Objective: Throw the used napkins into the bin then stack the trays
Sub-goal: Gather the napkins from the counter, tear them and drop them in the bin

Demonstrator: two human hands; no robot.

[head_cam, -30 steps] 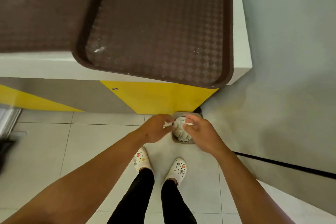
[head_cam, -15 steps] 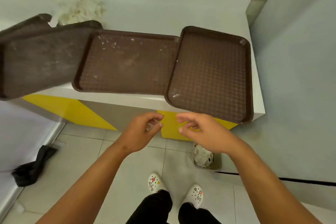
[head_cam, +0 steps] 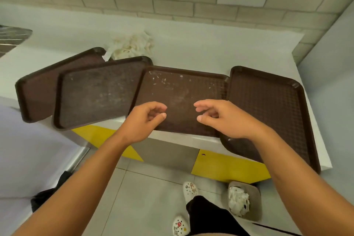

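white surface (head_cam: 210, 48): four trays (head_cam: 180, 99) overlapping in row, napkins (head_cam: 132, 46) behind. bin (head_cam: 254, 193) on floor, part-filled. left hand (head_cam: 142, 122), right hand (head_cam: 226, 119): fingers loosely curled, empty. next, likely: fetch remaining napkins.

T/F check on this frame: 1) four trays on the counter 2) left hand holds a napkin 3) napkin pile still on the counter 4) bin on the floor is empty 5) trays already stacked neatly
1) True: four brown trays lie on the counter.
2) False: the left hand holds nothing, nor does the right hand; both hang loosely curled.
3) True: a napkin pile sits behind the trays.
4) False: the bin holds crumpled napkins.
5) False: they are spread in a row, edges overlapping.
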